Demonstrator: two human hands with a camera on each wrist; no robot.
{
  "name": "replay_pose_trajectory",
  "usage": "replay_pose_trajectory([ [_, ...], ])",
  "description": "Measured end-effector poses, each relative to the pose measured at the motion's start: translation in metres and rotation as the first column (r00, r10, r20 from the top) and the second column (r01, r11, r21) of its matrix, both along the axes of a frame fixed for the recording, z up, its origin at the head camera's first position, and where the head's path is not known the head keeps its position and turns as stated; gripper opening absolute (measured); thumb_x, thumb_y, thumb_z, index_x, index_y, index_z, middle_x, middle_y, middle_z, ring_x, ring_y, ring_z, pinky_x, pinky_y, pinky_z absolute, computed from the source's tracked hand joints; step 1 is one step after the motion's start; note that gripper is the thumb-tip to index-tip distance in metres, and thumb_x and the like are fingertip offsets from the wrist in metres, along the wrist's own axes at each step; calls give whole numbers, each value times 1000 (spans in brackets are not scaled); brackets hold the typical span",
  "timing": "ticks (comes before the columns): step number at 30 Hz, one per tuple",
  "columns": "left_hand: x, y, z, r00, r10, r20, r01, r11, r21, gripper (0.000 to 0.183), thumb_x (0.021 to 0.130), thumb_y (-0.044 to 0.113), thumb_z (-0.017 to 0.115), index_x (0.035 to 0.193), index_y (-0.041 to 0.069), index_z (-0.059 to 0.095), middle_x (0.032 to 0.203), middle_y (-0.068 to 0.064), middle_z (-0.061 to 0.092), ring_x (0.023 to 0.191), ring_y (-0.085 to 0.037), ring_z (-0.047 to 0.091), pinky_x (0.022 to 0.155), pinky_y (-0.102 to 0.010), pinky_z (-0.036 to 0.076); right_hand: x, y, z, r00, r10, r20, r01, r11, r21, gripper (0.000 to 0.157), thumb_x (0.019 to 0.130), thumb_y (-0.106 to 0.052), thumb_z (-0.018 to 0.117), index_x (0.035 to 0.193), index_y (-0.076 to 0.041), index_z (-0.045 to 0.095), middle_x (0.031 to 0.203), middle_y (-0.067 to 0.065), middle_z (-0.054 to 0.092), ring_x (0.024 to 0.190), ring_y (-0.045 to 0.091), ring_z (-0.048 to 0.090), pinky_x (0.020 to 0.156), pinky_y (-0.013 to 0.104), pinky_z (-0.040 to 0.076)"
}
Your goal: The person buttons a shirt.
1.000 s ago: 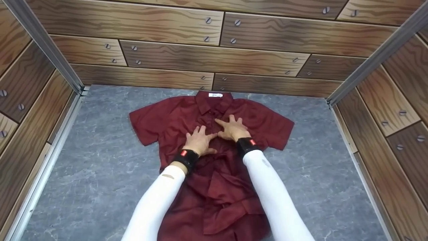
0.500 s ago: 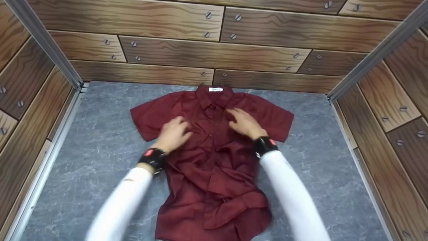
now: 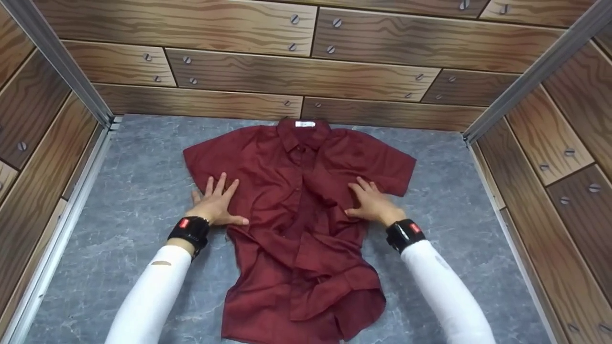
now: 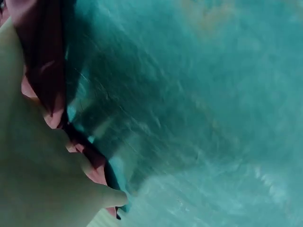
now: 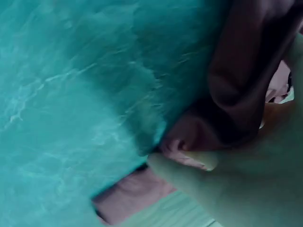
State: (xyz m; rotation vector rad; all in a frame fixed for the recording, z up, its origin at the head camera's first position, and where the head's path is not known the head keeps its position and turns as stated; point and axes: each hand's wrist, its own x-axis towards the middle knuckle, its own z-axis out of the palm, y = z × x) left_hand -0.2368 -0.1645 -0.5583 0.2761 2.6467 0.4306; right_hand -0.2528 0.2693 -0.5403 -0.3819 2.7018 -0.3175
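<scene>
A dark red short-sleeved shirt (image 3: 287, 172) lies front up, collar toward the back wall, its lower part wrinkled and folded over. My left hand (image 3: 213, 208) rests with spread fingers on the shirt's left side edge, just under the sleeve. Opposite it, my right hand (image 3: 377, 205) touches the right side edge below the other sleeve, thumb and fingers apart. In the left wrist view, the shirt's edge (image 4: 45, 71) runs beside the left hand. Some fingers of the right hand (image 5: 236, 175) lie against the cloth (image 5: 236, 94) in the right wrist view; others are hidden.
The shirt lies on a grey marbled surface (image 3: 143, 157). Wood-patterned panels (image 3: 229, 71) stand at the back and both sides. Metal rails (image 3: 71, 205) run along the surface's edges and up the corners.
Both hands have left the middle of the shirt front and moved apart, out to its side edges. The shirt stays nearly in place, its chest less covered by the hands.
</scene>
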Motion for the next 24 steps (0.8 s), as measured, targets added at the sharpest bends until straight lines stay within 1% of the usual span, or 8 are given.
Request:
replay_pose_trajectory([
  [5, -10, -4, -1, 1000, 5, -17, -6, 999, -48, 121, 65, 73, 71, 156, 29, 5, 163, -10, -11, 147, -42, -11, 102, -79, 1, -16, 0, -3, 999, -11, 38, 13, 998, -55, 83, 84, -38, 73, 150, -12, 30, 160, 20, 15, 143, 52, 11, 110, 64, 22],
  [8, -18, -5, -4, 998, 25, -62, -23, 999, 39, 109, 70, 72, 68, 156, 29, 16, 163, -11, -4, 147, -43, -7, 100, -81, 2, -25, 2, -2, 998, -16, 54, 18, 998, -52, 82, 84, -35, 73, 150, -12, 30, 160, 20, 14, 143, 52, 11, 112, 62, 21],
  [10, -24, -6, -6, 981, 94, -170, -70, 988, 140, 87, 78, 66, 65, 150, 24, 37, 161, -13, 16, 147, -42, 10, 104, -77, 10, -28, 5, -1, 999, -19, 50, 21, 999, -44, 82, 83, -36, 73, 150, -12, 32, 160, 19, 15, 143, 50, 12, 113, 61, 20],
  [12, -28, -8, -10, 926, 215, -310, -145, 962, 233, 59, 88, 54, 61, 135, 17, 57, 150, -16, 40, 139, -40, 33, 106, -68, 24, -29, 10, 0, 999, -27, 19, 27, 999, -29, 80, 83, -39, 73, 149, -12, 35, 159, 18, 19, 144, 48, 16, 112, 61, 22],
  [15, -28, -16, -15, 793, 396, -462, -278, 911, 305, 34, 94, 36, 59, 112, 9, 69, 124, -19, 57, 116, -40, 53, 96, -57, 40, -24, 20, 1, 993, -74, -92, 70, 996, -49, 71, 85, -44, 70, 143, -11, 45, 154, 17, 33, 141, 42, 29, 111, 58, 28],
  [17, -26, -23, -19, 765, 438, -472, -329, 896, 297, 32, 94, 34, 59, 114, 10, 66, 121, -19, 55, 113, -41, 52, 93, -58, 39, -18, 26, 1, 974, -131, -187, 118, 990, -75, 61, 87, -45, 68, 134, -10, 53, 145, 17, 45, 134, 39, 41, 105, 57, 35],
  [22, -20, -42, -26, 902, 315, -294, -251, 939, 236, 58, 93, 56, 51, 141, 25, 49, 152, -17, 31, 142, -43, 24, 103, -71, 17, 0, 36, -4, 919, -162, -360, 132, 985, -109, 43, 88, -44, 67, 109, -7, 60, 111, 16, 58, 103, 38, 57, 84, 54, 45],
  [24, -20, -49, -25, 936, 280, -213, -233, 947, 219, 65, 93, 63, 42, 147, 27, 41, 160, -13, 18, 147, -42, 11, 104, -75, 6, 5, 35, -8, 913, -115, -391, 87, 992, -89, 41, 87, -43, 69, 106, -8, 61, 108, 15, 58, 100, 38, 57, 83, 55, 44],
])
